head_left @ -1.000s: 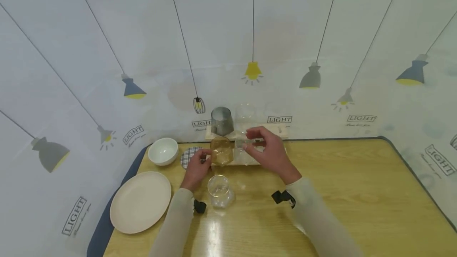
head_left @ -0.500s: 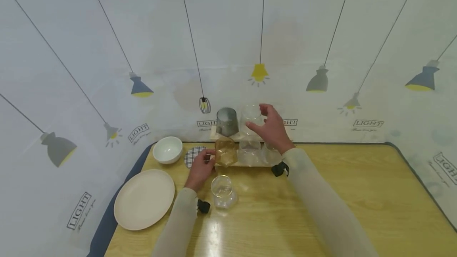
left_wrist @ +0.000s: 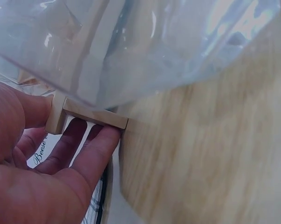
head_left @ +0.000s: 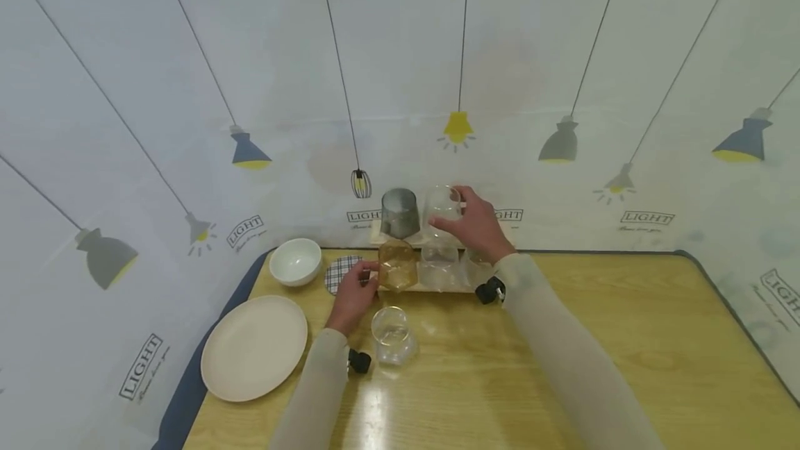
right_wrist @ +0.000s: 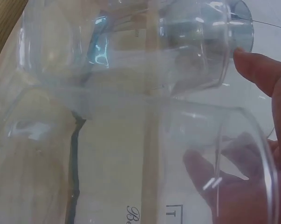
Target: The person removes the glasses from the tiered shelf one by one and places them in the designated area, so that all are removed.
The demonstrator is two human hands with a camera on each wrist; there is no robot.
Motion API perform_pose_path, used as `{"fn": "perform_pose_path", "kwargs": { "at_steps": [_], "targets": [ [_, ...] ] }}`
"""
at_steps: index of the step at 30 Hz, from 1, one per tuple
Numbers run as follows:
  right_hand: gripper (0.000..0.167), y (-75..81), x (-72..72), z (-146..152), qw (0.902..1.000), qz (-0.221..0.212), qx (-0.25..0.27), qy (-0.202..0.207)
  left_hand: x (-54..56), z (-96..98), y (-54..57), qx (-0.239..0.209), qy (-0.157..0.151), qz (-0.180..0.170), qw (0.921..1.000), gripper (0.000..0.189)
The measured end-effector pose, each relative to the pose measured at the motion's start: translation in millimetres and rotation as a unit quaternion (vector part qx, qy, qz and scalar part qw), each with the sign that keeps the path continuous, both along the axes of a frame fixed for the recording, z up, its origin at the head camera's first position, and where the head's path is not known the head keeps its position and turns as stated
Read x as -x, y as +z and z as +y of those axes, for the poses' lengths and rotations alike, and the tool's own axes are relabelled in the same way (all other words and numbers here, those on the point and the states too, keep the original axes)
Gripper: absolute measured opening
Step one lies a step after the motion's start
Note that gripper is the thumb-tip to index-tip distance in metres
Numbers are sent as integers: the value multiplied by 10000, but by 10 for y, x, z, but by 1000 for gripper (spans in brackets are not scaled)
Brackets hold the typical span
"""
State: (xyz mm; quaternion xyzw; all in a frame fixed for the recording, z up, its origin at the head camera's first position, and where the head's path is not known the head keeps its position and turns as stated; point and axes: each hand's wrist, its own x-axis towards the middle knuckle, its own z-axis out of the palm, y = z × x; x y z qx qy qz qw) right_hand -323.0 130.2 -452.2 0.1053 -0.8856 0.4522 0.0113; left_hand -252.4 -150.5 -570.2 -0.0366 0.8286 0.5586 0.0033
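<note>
A small two-tier wooden rack (left_wrist: 96, 114) stands against the wall, bearing several tumblers. My left hand (head_left: 354, 297) grips the rack's left end, thumb above and fingers below in the left wrist view. At the upper tier, my right hand (head_left: 480, 226) has thumb and fingers around a clear glass (head_left: 441, 204). Beside that sits a smoky grey glass (head_left: 400, 215). The lower tier carries an amber glass (head_left: 397, 267) and a clear glass (head_left: 439, 268), with another clear glass (head_left: 475, 269) partly behind my right wrist. One more gold-rimmed clear glass (head_left: 392, 339) stands on the table in front.
To the left are a white bowl (head_left: 296, 262), a checked round coaster (head_left: 341, 272) and a large pale plate (head_left: 255, 348). The wooden table (head_left: 625, 353) meets the lamp-patterned wall (head_left: 531, 40) right behind the rack.
My right hand has moved up from a clear glass on the lower tier to the clear glass on the upper tier. The left hand stays at the rack's end; the head view has shifted slightly.
</note>
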Motion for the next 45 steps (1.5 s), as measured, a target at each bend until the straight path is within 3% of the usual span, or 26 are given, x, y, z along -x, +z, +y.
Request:
{"fn": "perform_pose_path", "kwargs": {
  "at_steps": [5,10,19,26,35,45],
  "targets": [
    [89,55,-1,43,9998,65,181,-19,15,4,22,-80,-25,-27,10000,27],
    [88,195,-109,53,9992,113,387,-42,27,-17,10,-108,21,-31,9999,26],
    [84,388,-490,67,9973,441,550,187,-1,-22,10,-176,56,-50,9998,25],
    [77,444,-822,161,9967,573,481,305,-23,-17,38,-140,55,-48,9999,25],
    [75,313,-1206,273,9927,775,777,497,-18,-9,53,2,45,-72,10000,27],
    [77,-52,-1513,269,9901,492,846,1002,0,7,27,-5,57,-158,9999,27]
  ]
}}
